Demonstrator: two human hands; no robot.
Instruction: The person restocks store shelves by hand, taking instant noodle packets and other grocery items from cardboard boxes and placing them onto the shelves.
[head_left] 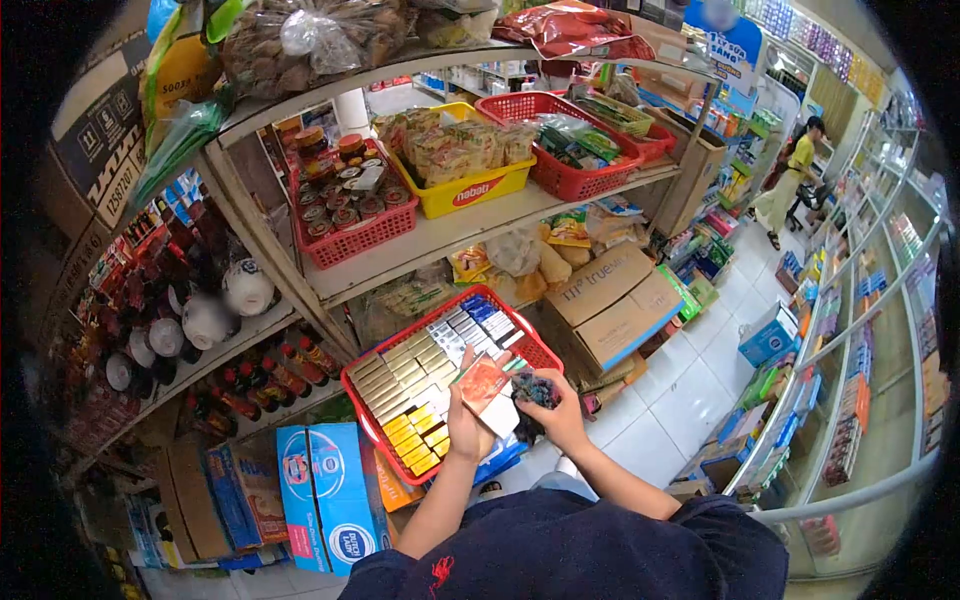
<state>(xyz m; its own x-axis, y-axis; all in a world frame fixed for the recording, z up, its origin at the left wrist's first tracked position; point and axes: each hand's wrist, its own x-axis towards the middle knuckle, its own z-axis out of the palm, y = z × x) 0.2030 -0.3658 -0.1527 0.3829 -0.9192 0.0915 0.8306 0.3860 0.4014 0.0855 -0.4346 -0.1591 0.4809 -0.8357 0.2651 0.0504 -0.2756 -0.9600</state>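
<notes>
Well, the left hand [463, 428] grasps a red-and-white packet [487, 385] — the right hand [566, 408], just beside, clenches a dark wad [535, 393].

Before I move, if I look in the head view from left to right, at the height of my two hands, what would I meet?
Red bottles → gold packs → your left hand → your right hand → blue box on the far side of the aisle.

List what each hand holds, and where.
Left hand: red-and-white pack, by its left edge. Right hand: dark bunched cloth, by its right side.
</notes>
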